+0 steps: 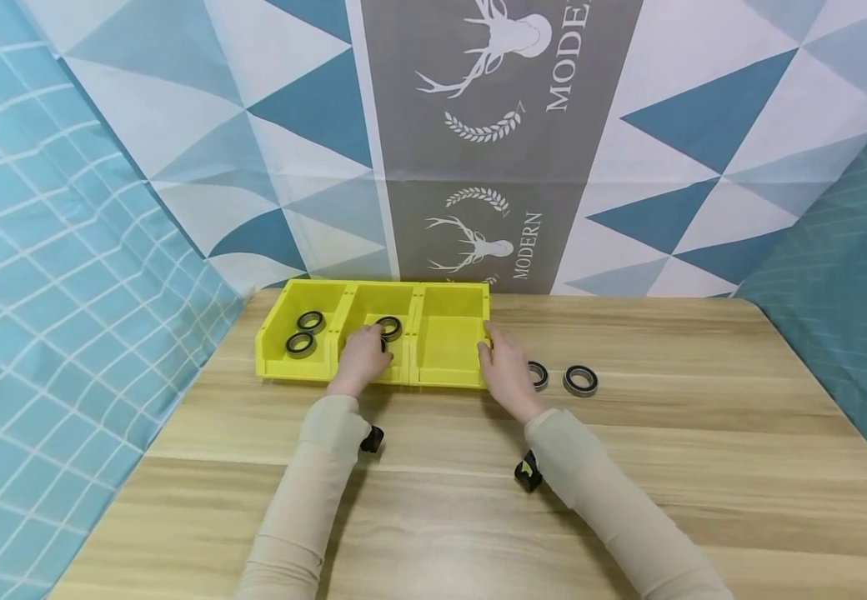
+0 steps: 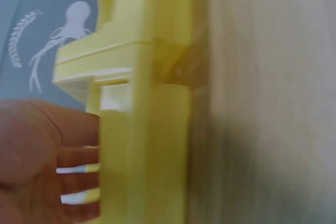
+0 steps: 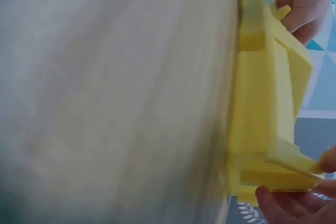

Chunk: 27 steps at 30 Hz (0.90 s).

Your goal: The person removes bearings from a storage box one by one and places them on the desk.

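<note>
Three joined yellow bins (image 1: pixel 448 375) stand near the back of the table. My left hand (image 1: pixel 362 354) reaches over the front of the middle bin; its fingertips are hidden behind the front wall in the left wrist view, so what they hold cannot be told. Beside it in that bin lie a bearing (image 1: pixel 388 327) and another, mostly covered by the hand. My right hand (image 1: pixel 507 371) grips the right bin's outer side wall, thumb and fingers on either side, also visible in the right wrist view. Two black-sealed bearings (image 1: pixel 301 344) lie in the left bin.
Right of the bins, a bearing (image 1: pixel 580 381) lies on the wooden table (image 1: pixel 433 517), with another bearing (image 1: pixel 538 375) partly behind my right hand. A patterned cloth (image 1: pixel 313 150) hangs behind the table, and a blue checked cloth (image 1: pixel 51 275) runs along the left.
</note>
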### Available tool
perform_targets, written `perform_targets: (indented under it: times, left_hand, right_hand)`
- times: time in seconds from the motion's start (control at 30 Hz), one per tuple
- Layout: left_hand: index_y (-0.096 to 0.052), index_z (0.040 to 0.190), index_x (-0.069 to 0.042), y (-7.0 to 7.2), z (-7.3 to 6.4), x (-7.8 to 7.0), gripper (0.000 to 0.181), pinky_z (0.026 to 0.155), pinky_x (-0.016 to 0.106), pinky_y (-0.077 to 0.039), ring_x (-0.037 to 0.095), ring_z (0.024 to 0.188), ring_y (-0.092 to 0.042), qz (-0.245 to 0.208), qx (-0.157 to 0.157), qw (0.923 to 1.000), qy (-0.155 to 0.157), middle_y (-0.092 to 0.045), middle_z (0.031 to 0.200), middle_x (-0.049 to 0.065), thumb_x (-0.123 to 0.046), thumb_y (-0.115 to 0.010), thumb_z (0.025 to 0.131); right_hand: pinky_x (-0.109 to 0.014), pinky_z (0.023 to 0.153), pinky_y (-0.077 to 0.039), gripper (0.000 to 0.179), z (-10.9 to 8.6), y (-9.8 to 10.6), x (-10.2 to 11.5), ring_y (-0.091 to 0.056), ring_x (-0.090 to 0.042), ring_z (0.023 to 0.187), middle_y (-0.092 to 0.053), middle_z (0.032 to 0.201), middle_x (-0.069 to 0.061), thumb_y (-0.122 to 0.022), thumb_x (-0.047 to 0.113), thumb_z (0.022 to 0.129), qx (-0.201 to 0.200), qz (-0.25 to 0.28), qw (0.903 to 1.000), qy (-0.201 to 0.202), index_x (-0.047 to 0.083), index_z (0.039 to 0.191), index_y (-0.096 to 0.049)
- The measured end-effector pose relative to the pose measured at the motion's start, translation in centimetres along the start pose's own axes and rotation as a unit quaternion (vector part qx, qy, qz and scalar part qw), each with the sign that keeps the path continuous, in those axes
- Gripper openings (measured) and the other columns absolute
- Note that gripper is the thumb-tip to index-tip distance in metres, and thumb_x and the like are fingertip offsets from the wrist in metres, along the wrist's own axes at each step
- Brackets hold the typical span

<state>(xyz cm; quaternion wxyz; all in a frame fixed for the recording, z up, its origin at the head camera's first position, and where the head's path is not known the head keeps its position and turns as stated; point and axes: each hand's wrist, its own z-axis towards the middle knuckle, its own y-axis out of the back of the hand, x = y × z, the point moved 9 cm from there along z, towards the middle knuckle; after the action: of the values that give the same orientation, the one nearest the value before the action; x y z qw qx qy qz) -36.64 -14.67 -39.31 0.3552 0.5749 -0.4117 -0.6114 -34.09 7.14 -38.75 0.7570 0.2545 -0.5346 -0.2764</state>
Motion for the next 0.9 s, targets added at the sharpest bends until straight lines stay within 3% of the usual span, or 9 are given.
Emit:
perform_targets:
  times: [0.23,0.4,0.67,0.9]
  left_hand:
    - [-0.038,0.128,0.012,-0.7,0.1,1.6,0.053,0.100,0.050,-0.031,0.046,0.116,-0.039,0.004,0.004,0.9985,0.054,-0.041,0.128,0.030,-0.015,-0.057,0.086]
    - [-0.041,0.125,0.012,-0.7,0.4,1.5,0.050,0.095,0.051,-0.037,0.046,0.113,-0.041,0.009,0.013,0.9974,0.070,-0.043,0.125,0.030,-0.013,-0.057,0.085]
    - [-0.053,0.114,0.011,-1.4,1.3,1.1,0.036,0.074,0.047,-0.051,0.045,0.109,-0.040,0.076,0.022,0.9935,0.082,-0.043,0.120,0.030,-0.012,-0.055,0.086]
    - [-0.044,0.123,0.013,-1.9,1.8,1.4,0.044,0.079,0.051,-0.049,0.047,0.106,-0.045,0.064,0.012,0.9934,0.094,-0.044,0.119,0.033,-0.012,-0.052,0.088]
  right_hand:
    - [-0.041,0.097,-0.041,0.043,-0.1,-0.5,-0.1,-0.046,-0.029,0.120,-0.046,0.132,-0.018,-0.046,0.020,0.095,0.001,0.010,0.9999,0.006,0.003,0.135,-0.041]
    - [-0.041,0.097,-0.041,0.045,-0.2,-0.7,-0.4,-0.047,-0.027,0.119,-0.045,0.134,-0.016,-0.047,0.021,0.095,0.011,0.022,0.9997,-0.003,0.005,0.136,-0.040]
    - [-0.037,0.091,-0.047,0.046,-0.3,-0.6,-0.8,-0.053,-0.027,0.113,-0.046,0.133,-0.016,-0.047,0.022,0.095,0.015,0.033,0.9993,-0.009,0.006,0.137,-0.039]
    - [-0.033,0.084,-0.051,0.046,-0.3,-0.5,-1.2,-0.058,-0.025,0.104,-0.047,0.130,-0.015,-0.048,0.022,0.094,0.010,0.070,0.9971,-0.026,0.007,0.137,-0.040]
